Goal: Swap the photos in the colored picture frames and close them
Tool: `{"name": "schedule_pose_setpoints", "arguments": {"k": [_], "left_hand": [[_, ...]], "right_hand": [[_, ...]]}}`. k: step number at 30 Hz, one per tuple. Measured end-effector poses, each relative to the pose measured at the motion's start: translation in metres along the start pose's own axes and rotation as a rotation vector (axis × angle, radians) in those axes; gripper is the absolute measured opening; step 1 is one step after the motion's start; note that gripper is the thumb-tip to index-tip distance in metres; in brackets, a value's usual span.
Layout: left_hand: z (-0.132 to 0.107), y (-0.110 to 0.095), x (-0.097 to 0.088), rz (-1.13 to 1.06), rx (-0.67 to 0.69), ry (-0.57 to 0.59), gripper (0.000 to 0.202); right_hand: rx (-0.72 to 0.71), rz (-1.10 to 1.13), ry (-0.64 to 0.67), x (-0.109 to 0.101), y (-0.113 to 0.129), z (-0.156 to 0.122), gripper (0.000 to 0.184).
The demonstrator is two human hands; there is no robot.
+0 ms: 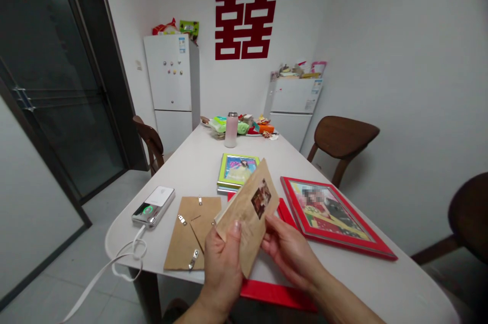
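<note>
- Brown paper packet [249, 222], 1: flat, rectangular, tan face with one small dark picture and faint print, too small to read; held tilted above the table's near edge, between both hands.
- Left hand [224, 268], 1: gripping the packet's lower left part, thumb flat on the face, other fingers mostly hidden behind.
- Right hand [290, 250], 1: thumb and curled fingers closed on the packet's right edge.
- Brown backing board [175, 248], 1: lying left of the packet, at least 3 metal clips showing.
- Red frame [278, 294], 1: beneath the hands, partly hidden.
- Red-rimmed picture [381, 251], 1: lying to the right.
- Green-rimmed picture [221, 171], 1: topmost of a small stack beyond the packet; number below unclear.
- Device with a lit green ring [154, 207], 1; white cable [110, 265], 1: at left.
- Pink bottle [231, 131], 1: upright, far end.
- White table [183, 166], 1.
</note>
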State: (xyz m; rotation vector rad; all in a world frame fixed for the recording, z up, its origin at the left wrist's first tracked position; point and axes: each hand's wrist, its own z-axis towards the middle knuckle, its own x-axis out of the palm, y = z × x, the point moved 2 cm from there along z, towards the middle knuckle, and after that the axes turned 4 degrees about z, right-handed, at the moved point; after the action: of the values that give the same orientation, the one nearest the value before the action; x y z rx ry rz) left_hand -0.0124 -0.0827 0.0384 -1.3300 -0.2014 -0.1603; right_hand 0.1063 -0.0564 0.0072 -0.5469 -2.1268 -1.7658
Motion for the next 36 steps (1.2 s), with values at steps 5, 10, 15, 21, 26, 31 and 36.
{"name": "schedule_pose_setpoints", "arguments": {"k": [5, 10, 15, 21, 26, 31, 36], "left_hand": [[0.005, 0.023, -0.007, -0.033, -0.100, 0.086, 0.047], [0.002, 0.031, -0.024, 0.578, -0.022, 0.220, 0.048], [-0.007, 0.030, -0.024, 0.929, 0.080, 0.362, 0.049], [-0.010, 0.035, -0.022, 1.104, 0.149, 0.483, 0.051], [-0.012, 0.034, -0.020, 1.185, 0.201, 0.536, 0.049], [-0.013, 0.036, -0.018, 1.196, 0.221, 0.528, 0.045], [-0.013, 0.033, -0.032, 1.145, 0.284, 0.545, 0.047]], "right_hand": [[-0.028, -0.115, -0.133, -0.034, 0.017, 0.005, 0.037], [0.068, -0.282, -0.117, -0.051, 0.029, 0.005, 0.040], [0.062, -0.340, -0.059, -0.046, 0.025, 0.010, 0.042], [0.032, -0.511, -0.030, -0.042, 0.018, 0.020, 0.043], [-0.114, -0.919, -0.015, -0.047, 0.023, 0.026, 0.038], [-0.252, -1.657, -0.164, -0.046, 0.031, 0.024, 0.035], [-0.244, -1.923, -0.211, -0.046, 0.027, 0.021, 0.038]]}}
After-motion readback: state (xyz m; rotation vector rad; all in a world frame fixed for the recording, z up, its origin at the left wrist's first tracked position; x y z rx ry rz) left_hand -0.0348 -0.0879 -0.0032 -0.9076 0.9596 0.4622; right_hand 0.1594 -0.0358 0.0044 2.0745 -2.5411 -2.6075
